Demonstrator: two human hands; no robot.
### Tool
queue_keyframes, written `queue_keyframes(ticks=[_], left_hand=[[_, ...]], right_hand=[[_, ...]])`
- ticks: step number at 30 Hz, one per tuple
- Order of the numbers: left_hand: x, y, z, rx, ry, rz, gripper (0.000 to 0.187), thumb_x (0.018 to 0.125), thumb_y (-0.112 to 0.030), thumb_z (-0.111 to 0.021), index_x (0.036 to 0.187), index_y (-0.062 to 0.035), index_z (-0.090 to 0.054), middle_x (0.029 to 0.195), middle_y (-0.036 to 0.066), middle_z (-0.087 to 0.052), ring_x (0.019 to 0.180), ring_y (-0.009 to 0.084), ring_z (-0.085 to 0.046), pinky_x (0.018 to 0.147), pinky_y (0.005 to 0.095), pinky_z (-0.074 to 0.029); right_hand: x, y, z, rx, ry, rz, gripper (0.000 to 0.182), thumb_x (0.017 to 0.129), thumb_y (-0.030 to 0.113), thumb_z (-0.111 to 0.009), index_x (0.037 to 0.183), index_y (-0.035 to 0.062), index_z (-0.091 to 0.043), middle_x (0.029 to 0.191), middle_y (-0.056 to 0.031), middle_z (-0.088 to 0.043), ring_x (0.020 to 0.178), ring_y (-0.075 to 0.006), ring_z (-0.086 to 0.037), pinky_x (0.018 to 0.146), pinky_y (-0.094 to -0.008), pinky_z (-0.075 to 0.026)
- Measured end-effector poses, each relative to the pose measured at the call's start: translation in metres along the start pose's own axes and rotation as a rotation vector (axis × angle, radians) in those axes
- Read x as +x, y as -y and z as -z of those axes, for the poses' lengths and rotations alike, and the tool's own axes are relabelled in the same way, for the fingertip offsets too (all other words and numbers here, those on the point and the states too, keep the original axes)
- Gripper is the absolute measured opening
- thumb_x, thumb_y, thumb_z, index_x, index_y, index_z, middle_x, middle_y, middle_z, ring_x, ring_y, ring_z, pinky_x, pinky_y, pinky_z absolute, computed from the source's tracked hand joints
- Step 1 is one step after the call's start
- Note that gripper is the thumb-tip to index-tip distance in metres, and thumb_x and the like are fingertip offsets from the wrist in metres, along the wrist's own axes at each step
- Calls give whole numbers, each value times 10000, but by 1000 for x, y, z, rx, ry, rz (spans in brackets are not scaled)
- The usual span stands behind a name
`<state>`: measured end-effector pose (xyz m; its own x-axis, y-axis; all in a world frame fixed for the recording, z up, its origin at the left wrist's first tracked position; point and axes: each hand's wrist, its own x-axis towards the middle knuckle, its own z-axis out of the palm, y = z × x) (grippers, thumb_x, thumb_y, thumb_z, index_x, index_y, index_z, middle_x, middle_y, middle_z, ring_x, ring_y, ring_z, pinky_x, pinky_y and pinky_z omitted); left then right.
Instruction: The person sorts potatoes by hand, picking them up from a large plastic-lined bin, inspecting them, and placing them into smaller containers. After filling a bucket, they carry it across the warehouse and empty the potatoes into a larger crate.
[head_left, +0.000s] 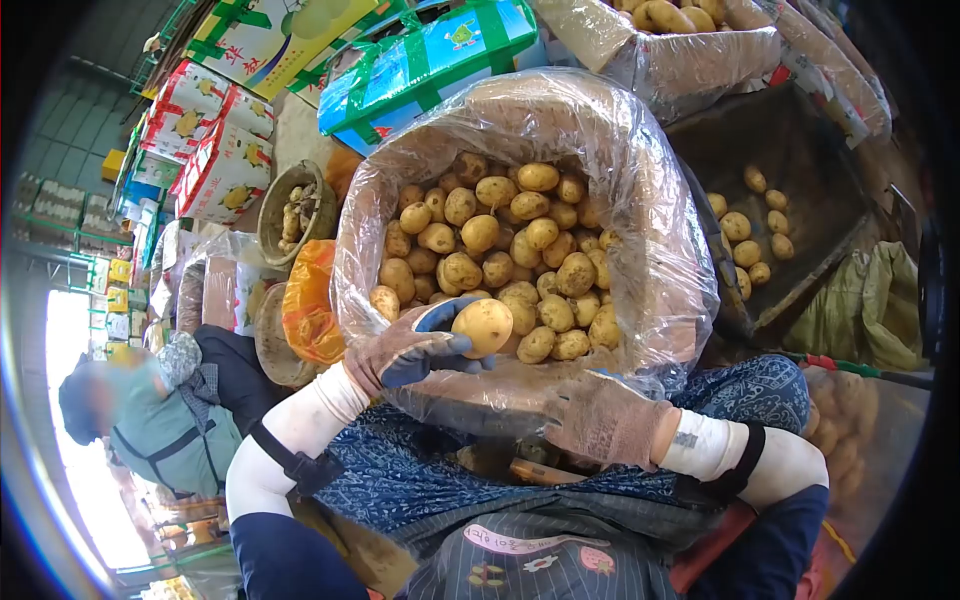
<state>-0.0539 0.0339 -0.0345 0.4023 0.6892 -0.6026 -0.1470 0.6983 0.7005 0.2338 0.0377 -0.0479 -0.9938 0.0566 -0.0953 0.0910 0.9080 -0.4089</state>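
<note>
One potato appears to be in handling; shifting it calls for a steady grip. Lower centre, the gloved right hand is by the near edge of the lined box, finger opening unclear. Left of centre, the left hand grasps the potato, fingers half-curled, before the piled potatoes.

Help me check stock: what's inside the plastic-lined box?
The box holds a heap of loose potatoes. The upper ones hide whatever lies beneath and the bottom; the left hand, holding a potato, hides part of the near side.
</note>
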Motion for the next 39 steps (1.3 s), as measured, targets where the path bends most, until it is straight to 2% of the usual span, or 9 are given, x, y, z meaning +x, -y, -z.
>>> queue_keyframes(ticks=[7, 12, 16, 18, 21, 25, 29, 34, 39], left_hand=[[-47, -10, -14, 100, -112, -114, 777, 836, -305, -746, 1423, 30, -363, 1242, 198, -576, 984, 270, -668, 855, 332, -574], [-150, -19, 38, 311, -528, -178, 731, 773, -328, -759, 1328, 48, -469, 1179, 165, -615, 956, 239, -667, 801, 310, -570], [-231, 9, 98, 589, -715, 159, 560, 777, -158, -771, 1258, 25, -552, 1036, 114, -681, 855, 198, -684, 752, 307, -572], [-253, 33, 135, 1170, -621, 362, 578, 762, -149, -781, 1272, 0, -553, 1049, 128, -680, 868, 202, -685, 757, 315, -553], [-219, 37, 127, 1861, -779, -78, 557, 764, -129, -774, 1267, -23, -561, 1058, 142, -671, 919, 242, -678, 814, 345, -532], [-102, -17, 81, 1291, -832, -122, 548, 805, -228, -756, 1298, -104, -549, 1188, 148, -621, 1110, 323, -605, 959, 400, -482], [35, -23, 82, 1825, -603, -433, 546, 841, -293, -727, 1325, -130, -535, 1271, 137, -575, 1169, 310, -568, 1001, 404, -464], [159, -9, 68, 2260, -462, -12, 721, 749, -302, -788, 1377, -122, -482, 1307, 140, -538, 1243, 303, -493, 975, 410, -451], [166, -20, 59, 2204, -442, -61, 792, 658, -299, -832, 1363, -148, -502, 1252, 117, -555, 1200, 284, -497, 955, 386, -443]], right_hand=[[-4, -1, -10, 5, -117, 17, 167, 833, 162, -605, 937, 85, -709, 1051, -97, -640, 1043, -261, -613, 830, -383, -528], [-5, 7, 1, -118, 45, 23, 173, 827, 155, -613, 940, 87, -726, 1006, -105, -667, 1028, -271, -627, 826, -377, -529], [-9, 10, 3, -116, 5, 27, 165, 826, 153, -613, 920, 81, -727, 938, -92, -688, 940, -274, -657, 766, -369, -545], [-9, 12, 9, 40, 245, 54, 143, 842, 170, -595, 923, 87, -679, 886, -71, -658, 909, -256, -663, 733, -369, -556], [-14, 27, -31, 117, 172, 149, 125, 850, 167, -598, 913, 80, -663, 855, -65, -655, 862, -246, -668, 691, -351, -562], [-16, 13, -18, 149, 14, 155, 187, 865, 176, -577, 1014, 81, -641, 934, -72, -645, 883, -255, -662, 705, -362, -553], [-23, 2, 8, 241, -170, -87, 272, 877, 222, -587, 1079, 44, -626, 1027, -122, -621, 977, -276, -633, 844, -385, -516], [-28, -10, 12, 240, -223, -90, 323, 896, 289, -578, 1091, 35, -620, 1059, -130, -606, 1004, -289, -621, 846, -394, -514], [-33, -13, 11, 266, -256, -62, 354, 886, 312, -589, 1091, 26, -625, 1070, -137, -604, 1019, -296, -615, 849, -403, -513]])
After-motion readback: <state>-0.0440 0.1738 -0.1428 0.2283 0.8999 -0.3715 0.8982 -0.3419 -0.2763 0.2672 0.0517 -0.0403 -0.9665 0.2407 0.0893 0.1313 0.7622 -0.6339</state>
